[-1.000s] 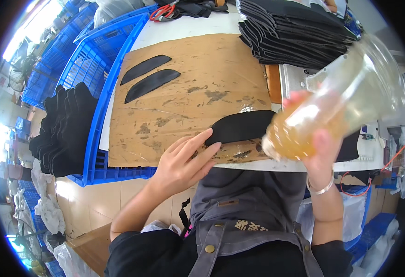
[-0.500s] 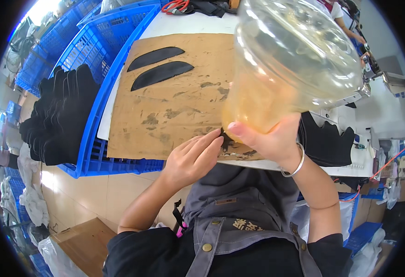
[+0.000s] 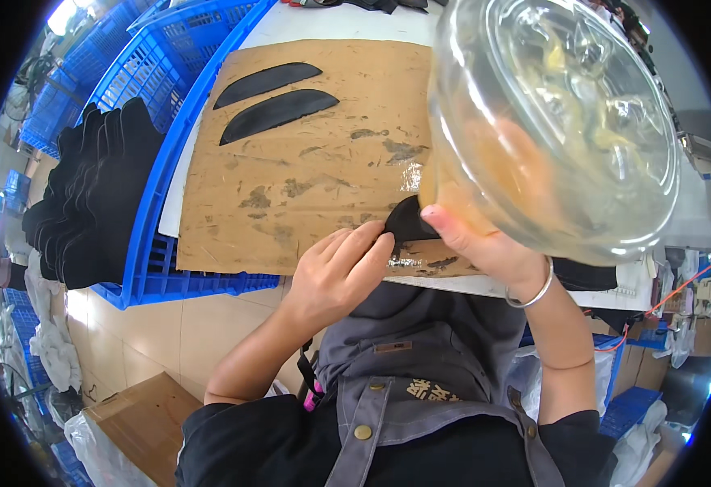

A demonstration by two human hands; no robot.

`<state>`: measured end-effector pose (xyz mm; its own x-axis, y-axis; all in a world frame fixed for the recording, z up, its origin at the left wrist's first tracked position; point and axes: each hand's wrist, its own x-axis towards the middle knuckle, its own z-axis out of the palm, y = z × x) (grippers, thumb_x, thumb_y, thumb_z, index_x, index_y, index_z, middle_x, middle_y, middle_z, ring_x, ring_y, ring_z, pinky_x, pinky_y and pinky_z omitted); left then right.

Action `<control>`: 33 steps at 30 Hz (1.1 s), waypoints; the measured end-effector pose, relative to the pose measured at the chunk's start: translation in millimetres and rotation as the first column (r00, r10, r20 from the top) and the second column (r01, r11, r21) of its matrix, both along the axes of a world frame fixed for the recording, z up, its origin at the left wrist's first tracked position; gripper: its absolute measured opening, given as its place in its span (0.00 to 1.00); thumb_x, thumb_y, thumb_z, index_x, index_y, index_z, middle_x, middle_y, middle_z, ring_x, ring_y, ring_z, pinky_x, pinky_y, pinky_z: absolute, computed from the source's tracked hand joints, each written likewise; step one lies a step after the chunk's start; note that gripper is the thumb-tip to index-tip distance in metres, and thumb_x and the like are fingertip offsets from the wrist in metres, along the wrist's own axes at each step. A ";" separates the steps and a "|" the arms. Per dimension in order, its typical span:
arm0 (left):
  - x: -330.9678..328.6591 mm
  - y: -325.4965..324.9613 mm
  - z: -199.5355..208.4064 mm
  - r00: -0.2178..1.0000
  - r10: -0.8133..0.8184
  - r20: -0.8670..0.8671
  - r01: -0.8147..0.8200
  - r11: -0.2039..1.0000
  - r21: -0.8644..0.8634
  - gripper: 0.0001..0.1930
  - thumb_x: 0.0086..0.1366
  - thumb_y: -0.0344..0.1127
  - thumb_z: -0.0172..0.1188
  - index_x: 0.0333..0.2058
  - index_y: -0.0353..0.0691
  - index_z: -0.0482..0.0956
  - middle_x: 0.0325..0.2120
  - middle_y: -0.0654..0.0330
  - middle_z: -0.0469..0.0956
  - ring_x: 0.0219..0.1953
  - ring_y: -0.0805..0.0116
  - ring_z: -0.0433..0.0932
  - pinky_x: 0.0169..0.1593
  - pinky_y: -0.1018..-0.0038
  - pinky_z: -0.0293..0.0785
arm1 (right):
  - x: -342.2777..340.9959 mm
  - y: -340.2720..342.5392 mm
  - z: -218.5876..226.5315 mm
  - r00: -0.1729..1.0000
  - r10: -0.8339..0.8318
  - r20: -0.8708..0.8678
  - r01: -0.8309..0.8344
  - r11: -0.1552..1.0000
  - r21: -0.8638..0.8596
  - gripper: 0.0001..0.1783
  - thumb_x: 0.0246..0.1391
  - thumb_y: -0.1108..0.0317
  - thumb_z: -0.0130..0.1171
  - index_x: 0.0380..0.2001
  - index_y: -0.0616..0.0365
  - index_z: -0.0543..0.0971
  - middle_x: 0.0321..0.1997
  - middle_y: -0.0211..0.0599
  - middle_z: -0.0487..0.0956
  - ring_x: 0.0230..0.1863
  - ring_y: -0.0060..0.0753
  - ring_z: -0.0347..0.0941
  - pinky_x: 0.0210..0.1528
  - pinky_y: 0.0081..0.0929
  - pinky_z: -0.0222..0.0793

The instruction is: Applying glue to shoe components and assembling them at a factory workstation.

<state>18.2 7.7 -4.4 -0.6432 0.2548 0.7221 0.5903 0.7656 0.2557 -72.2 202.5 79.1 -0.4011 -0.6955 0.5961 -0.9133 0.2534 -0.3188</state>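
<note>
Right hand [image 3: 485,243] has its fingers wrapped tight around a big clear jar [image 3: 550,122] of amber liquid, raised and tipped right up near the camera. Left hand [image 3: 335,272] lies flat, fingers loosely together and closed on nothing, tips pressing the edge of a black curved piece [image 3: 410,221] on the stained cardboard sheet [image 3: 331,154]. That piece pokes out just beyond the fingertips, under the jar, and 2 more black pieces [image 3: 278,114] lie well beyond.

The person wore a black short-sleeved top under a grey bib apron [image 3: 420,381] with brass-coloured snap buttons [image 3: 363,432] and a silver bangle [image 3: 531,288] on the right wrist.
</note>
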 end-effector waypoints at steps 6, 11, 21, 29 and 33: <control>-2.6 0.7 -1.5 1.000 -0.020 -0.024 0.021 0.999 0.048 0.20 0.44 0.27 0.61 0.40 0.33 0.75 0.37 0.52 0.76 0.32 0.61 0.79 0.36 0.71 0.77 | -5.7 50.3 -1.5 0.900 -0.138 0.414 0.274 0.917 -0.289 0.40 0.45 0.75 0.68 0.60 0.65 0.60 0.55 0.46 0.72 0.53 0.37 0.73 0.57 0.34 0.68; -1.5 -0.3 2.2 1.000 -0.006 -0.021 0.008 0.994 0.107 0.16 0.46 0.25 0.62 0.38 0.34 0.77 0.34 0.54 0.78 0.31 0.61 0.80 0.33 0.72 0.77 | 1.1 99.5 10.6 0.805 -0.473 0.358 0.577 0.765 -0.287 0.36 0.51 0.67 0.64 0.60 0.65 0.61 0.54 0.51 0.72 0.54 0.44 0.73 0.58 0.38 0.68; -0.9 -0.1 2.6 1.000 -0.016 -0.026 0.020 0.987 0.158 0.15 0.46 0.24 0.63 0.37 0.34 0.79 0.33 0.55 0.79 0.30 0.62 0.81 0.31 0.72 0.77 | 13.3 -14.0 5.2 0.900 0.186 0.393 -0.007 0.910 -0.414 0.37 0.49 0.61 0.67 0.57 0.62 0.60 0.49 0.51 0.74 0.49 0.42 0.74 0.53 0.39 0.71; -0.2 1.9 7.6 1.000 -0.019 0.004 0.019 0.993 0.121 0.16 0.45 0.23 0.64 0.36 0.33 0.78 0.33 0.55 0.79 0.30 0.62 0.81 0.31 0.72 0.77 | 5.0 -32.0 -8.9 0.905 0.103 0.413 0.050 0.939 -0.342 0.42 0.39 0.63 0.75 0.55 0.65 0.63 0.43 0.42 0.78 0.42 0.31 0.77 0.45 0.27 0.74; -1.5 1.4 2.2 1.000 0.010 -0.019 -0.009 0.995 0.103 0.15 0.45 0.23 0.64 0.36 0.32 0.78 0.33 0.54 0.79 0.30 0.61 0.81 0.31 0.72 0.77 | 2.5 -25.7 0.7 0.963 -0.016 0.270 0.141 0.881 -0.452 0.37 0.40 0.64 0.74 0.51 0.65 0.68 0.41 0.39 0.80 0.39 0.27 0.78 0.42 0.24 0.75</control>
